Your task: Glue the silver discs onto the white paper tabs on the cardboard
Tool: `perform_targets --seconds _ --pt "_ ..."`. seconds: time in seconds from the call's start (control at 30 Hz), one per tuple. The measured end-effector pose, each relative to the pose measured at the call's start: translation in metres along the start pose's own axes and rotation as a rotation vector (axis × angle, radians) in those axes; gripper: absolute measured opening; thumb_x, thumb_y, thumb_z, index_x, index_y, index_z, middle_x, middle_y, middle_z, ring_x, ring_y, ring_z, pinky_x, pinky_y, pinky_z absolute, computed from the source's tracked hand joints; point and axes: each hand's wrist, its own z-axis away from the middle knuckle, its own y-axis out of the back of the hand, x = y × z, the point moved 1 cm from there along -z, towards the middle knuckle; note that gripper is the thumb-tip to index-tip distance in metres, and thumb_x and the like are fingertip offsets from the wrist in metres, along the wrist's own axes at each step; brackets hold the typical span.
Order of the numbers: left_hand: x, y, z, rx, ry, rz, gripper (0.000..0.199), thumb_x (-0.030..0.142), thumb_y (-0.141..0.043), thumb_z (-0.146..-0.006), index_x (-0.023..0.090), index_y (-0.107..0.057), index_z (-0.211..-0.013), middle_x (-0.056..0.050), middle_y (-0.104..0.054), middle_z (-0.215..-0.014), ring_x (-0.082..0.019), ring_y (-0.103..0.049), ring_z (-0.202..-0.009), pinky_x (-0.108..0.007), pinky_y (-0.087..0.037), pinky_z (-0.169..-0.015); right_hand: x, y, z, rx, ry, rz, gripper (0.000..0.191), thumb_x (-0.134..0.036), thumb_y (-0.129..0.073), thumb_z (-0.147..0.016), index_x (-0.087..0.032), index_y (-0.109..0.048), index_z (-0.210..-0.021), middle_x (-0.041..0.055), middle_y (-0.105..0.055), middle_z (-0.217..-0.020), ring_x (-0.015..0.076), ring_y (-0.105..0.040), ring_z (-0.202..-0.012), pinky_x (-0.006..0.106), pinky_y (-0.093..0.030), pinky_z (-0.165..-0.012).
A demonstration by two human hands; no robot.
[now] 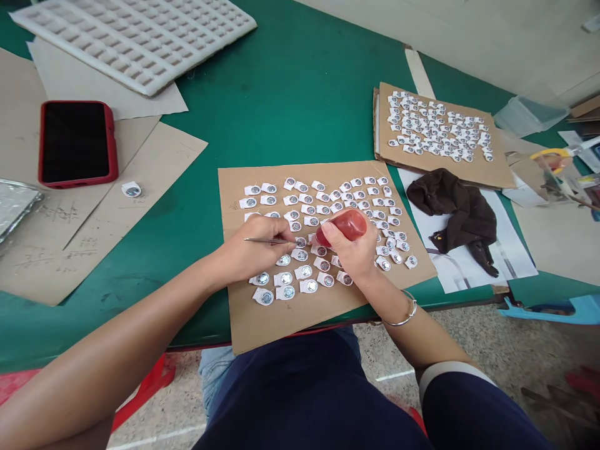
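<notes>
Several small white tabs with round silvery discs (285, 292) lie in rough rows on a brown cardboard sheet (262, 328) in front of me. My left hand (255, 244) is over the left part of the sheet, its fingers pinched around thin metal tweezers (267, 240). Opposite it, my right hand (354, 250) grips a red squeeze bottle (347, 225), tilted with its narrow end toward the left hand. The bottle's tip is close to the discs near the middle; whether it touches one cannot be made out. Fingers hide some of the tabs.
At the back left lies a white gridded tray (140, 44). A red-cased phone (77, 144) and a single tab (132, 189) rest on cardboard at left. To the right are a second filled board (440, 128), dark cloth (457, 209) and yellow-handled scissors (550, 153).
</notes>
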Motion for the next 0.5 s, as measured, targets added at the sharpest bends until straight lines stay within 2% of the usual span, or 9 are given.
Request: perform_targets --seconds 0.5 --pt "-0.0001 0.0004 -0.0003 0.004 0.010 0.020 0.014 0.028 -0.052 -0.076 0.019 -0.063 -0.075 0.000 -0.061 -0.065 -0.011 -0.050 -0.055 -0.022 -0.036 -0.048 -0.0023 -0.0024 0.0006 -0.005 0.021 -0.020 0.020 -0.036 -0.066 -0.068 -0.019 -0.057 -0.073 -0.0001 -0.060 -0.068 0.0133 -0.058 -0.064 0.031 -0.050 -0.063"
